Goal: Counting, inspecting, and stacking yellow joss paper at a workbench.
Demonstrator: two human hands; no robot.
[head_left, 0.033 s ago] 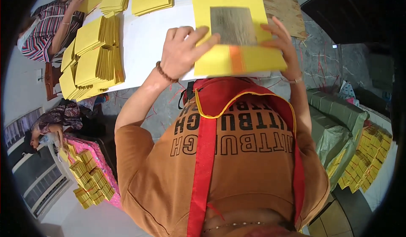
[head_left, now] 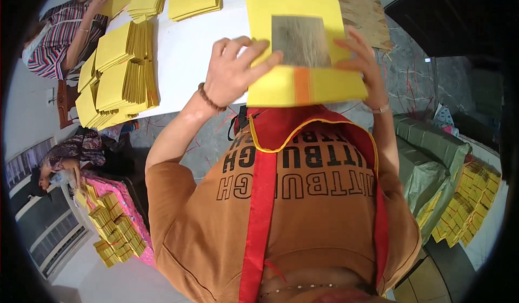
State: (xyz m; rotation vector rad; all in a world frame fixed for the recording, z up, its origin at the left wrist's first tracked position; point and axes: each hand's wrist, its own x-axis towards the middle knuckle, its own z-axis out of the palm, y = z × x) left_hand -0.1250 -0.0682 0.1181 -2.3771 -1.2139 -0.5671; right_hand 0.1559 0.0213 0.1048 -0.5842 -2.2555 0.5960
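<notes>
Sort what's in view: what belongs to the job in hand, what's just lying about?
Job:
yellow paper with grey panel, beneath left fingers and right fingers
probably yellow stacks on white table

Apparently lying about:
plywood board
scattered red strands

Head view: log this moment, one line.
left hand: at yellow paper, left side; right hand: its right side; gray rectangle: on paper; yellow stacks: on white table

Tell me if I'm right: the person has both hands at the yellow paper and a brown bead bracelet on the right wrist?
Not quite: the brown bead bracelet is on the wrist of the left hand, as the head view shows. That hand and the right hand are both at the yellow paper.
</notes>
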